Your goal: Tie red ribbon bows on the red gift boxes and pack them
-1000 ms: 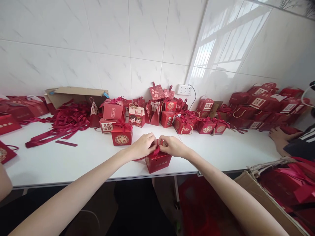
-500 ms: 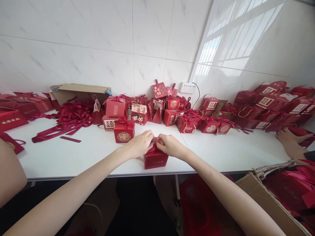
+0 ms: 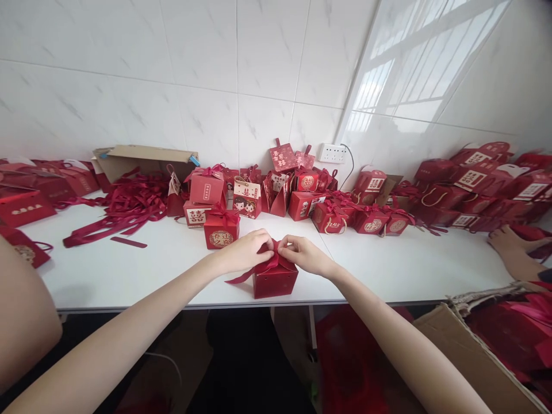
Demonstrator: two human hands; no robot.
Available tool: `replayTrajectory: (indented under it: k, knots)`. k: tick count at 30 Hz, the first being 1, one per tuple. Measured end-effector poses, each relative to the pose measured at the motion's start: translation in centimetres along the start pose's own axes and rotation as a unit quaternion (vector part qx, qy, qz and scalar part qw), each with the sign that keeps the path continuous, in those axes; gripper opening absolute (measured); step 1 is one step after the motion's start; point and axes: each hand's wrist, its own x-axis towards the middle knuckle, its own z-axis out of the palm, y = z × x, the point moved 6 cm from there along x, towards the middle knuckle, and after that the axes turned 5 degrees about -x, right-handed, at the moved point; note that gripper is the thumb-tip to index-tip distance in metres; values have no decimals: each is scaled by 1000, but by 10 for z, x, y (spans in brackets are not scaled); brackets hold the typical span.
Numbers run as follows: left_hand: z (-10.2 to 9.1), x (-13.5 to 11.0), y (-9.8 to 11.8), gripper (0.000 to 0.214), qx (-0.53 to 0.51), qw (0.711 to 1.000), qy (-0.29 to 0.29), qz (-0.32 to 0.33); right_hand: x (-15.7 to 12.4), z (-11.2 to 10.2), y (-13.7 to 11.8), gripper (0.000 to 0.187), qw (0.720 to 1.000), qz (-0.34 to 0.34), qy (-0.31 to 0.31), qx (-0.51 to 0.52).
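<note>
A small red gift box point(image 3: 275, 283) stands near the front edge of the white table point(image 3: 150, 270). A red ribbon point(image 3: 268, 260) lies across its top, with one tail trailing to the left. My left hand point(image 3: 245, 250) pinches the ribbon from the left, fingers closed. My right hand point(image 3: 302, 254) pinches it from the right, fingers closed too. The two hands almost meet over the box top.
A finished red box with a bow point(image 3: 221, 228) stands just behind my left hand. Several red boxes and bags point(image 3: 302, 195) line the wall. Loose red ribbons point(image 3: 125, 204) and a cardboard box point(image 3: 142, 161) lie left. Another person's hand point(image 3: 513, 250) rests at right; a carton point(image 3: 495, 351) sits low right.
The box has turned and settled on the table, and the ribbon now spreads into loops on top with a tail to the left. The view shifted slightly.
</note>
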Motion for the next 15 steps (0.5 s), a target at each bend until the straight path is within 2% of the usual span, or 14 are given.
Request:
replayTrajectory:
  k: [2, 4, 7, 9, 12, 15]
  knots:
    - [1, -1, 0, 11, -2, 1000, -2, 7, -1, 2, 4, 19, 999, 13, -7, 43]
    - [2, -1, 0, 9, -11, 1000, 28, 6, -2, 3, 5, 18, 999, 20, -5, 50]
    - [2, -3, -3, 7, -36, 994, 104, -15, -2, 5, 2, 11, 1000, 11, 11, 19]
    - [4, -4, -3, 5, -48, 990, 130, -16, -3, 5, -4, 4, 999, 1, 21, -34]
    - [6, -5, -2, 5, -61, 990, 127, 16, -4, 5, -12, 3, 995, 1, 9, -102]
    - [4, -7, -1, 5, -56, 990, 118, 46, -4, 5, -14, 7, 998, 15, -31, -50]
